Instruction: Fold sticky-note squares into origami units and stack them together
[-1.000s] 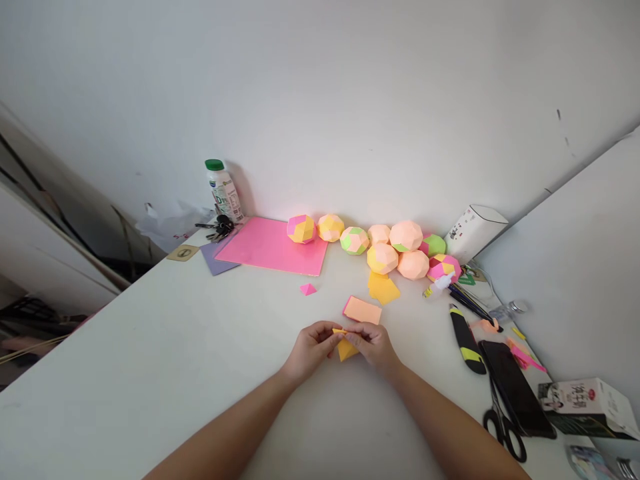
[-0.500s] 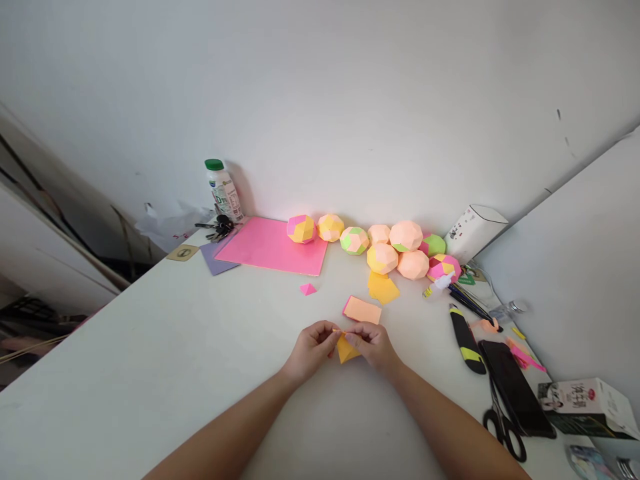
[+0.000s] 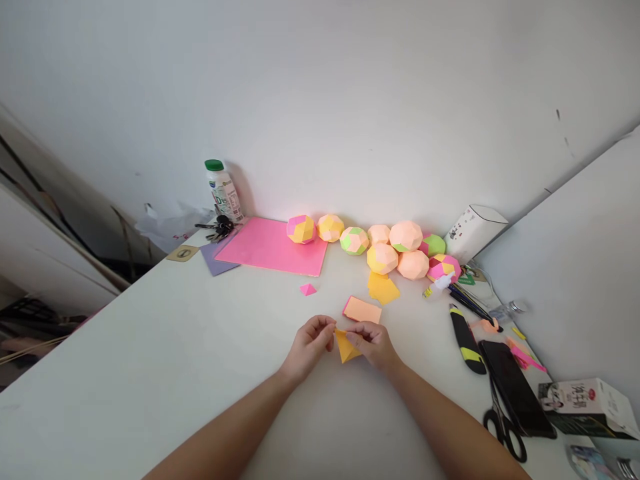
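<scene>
While creased yellow paper [image 3: 345, 348] tapers between hands [image 3: 311, 345] [image 3: 373, 343], faceted balls [image 3: 406, 236] cluster.

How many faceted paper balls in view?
9 visible. Left to right: pink-yellow ball on the pink sheet; yellow ball; green-peach ball; cluster of four, two behind two; green-pink ball; magenta-yellow ball in front of it. Others may hide behind the cluster.

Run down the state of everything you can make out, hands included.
Left hand: fingers curled by the left corner of the yellow paper; contact unclear
Right hand: pinching that paper
Yellow paper: creased, partly hidden
Pink piece: creased
Peach slips: stacked
Balls: assembled
Pink sheet: flat
Tall bottle: upright, capped
Phone: flat, screen dark
Cutter: lying flat
Scissors: lying flat
</scene>
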Motion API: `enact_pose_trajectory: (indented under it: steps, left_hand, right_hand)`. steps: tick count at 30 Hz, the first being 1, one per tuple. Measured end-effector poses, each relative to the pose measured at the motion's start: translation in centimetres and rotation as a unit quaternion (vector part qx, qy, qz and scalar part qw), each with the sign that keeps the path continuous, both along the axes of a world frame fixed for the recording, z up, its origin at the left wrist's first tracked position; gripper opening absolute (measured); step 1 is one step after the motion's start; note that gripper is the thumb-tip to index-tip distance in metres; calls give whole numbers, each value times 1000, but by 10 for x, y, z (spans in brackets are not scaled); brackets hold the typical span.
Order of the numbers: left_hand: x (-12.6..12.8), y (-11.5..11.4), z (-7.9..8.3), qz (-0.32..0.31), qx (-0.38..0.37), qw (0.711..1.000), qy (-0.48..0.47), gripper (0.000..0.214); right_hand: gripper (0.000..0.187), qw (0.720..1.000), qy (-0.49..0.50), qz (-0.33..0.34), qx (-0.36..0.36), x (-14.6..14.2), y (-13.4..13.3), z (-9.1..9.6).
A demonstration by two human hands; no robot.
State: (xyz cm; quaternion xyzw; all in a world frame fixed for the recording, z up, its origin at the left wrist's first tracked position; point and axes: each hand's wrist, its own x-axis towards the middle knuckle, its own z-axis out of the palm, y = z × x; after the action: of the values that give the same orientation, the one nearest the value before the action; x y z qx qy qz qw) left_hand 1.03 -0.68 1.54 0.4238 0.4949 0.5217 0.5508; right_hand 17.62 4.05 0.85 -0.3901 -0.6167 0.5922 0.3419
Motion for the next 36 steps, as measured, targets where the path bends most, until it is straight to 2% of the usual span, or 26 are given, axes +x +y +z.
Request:
enact_pose_trajectory:
  steps: [3,7,14,20,25,29,36]
  left_hand:
    - [1,-1,-4,-38,10,998,45,24]
    - [2,-1,-5,-43,12,997,62,19]
    - [0,-1,6,-11,-39,999,29,12]
    - [-1,1,4,14,-19,999,-35,14]
    - [3,-1,3,-45,13,997,62,18]
    - [4,-3,4,-53,31,993,103,19]
    - [-1,-2,5,-52,-1,998,46,15]
  right_hand:
    - [21,1000,-12,14,17,-1,-1,4]
    - [19,999,-26,31,28,-2,-2,6]
    - [21,1000,-6,21,-6,0,-1,3]
    - [20,1000,3,3,-18,1,1,0]
    - [15,999,-24,28,23,0,-1,4]
    - [12,997,-44,40,44,-1,-3,7]
    - [14,999,24,20,-20,0,1,2]
